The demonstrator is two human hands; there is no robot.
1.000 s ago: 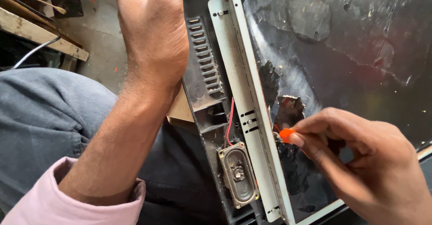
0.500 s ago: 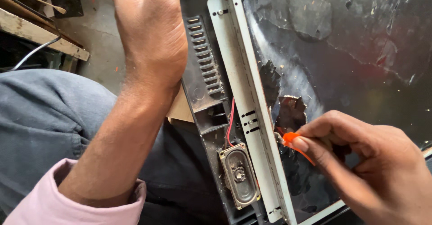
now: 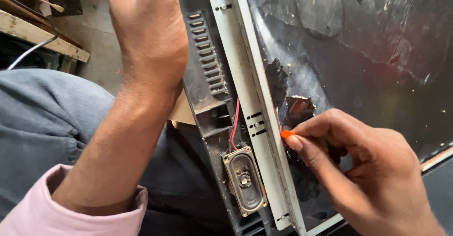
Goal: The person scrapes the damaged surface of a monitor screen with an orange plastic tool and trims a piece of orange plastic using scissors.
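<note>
Head view: two hands, one panel, one speaker, one red wire, one orange tool.
Left hand (image 3: pixel 146 38) laid over the top of the black frame (image 3: pixel 207 75), fingers past the picture's upper edge; grip cannot be told.
Right hand (image 3: pixel 363 170) near the panel's lower right corner, fingers pinched tight on the orange tool (image 3: pixel 286 134); only its tip visible, touching the inner edge of the grey rail (image 3: pixel 255 104).
Dark panel (image 3: pixel 358 52) scuffed, with torn patches just beside the tool tip.
Oval speaker (image 3: pixel 244 182) seated at the frame's lower end, red wire (image 3: pixel 234 123) running up from it.
Against half a second back: tool tip shorter, tucked closer under the thumb; left hand unmoved.
</note>
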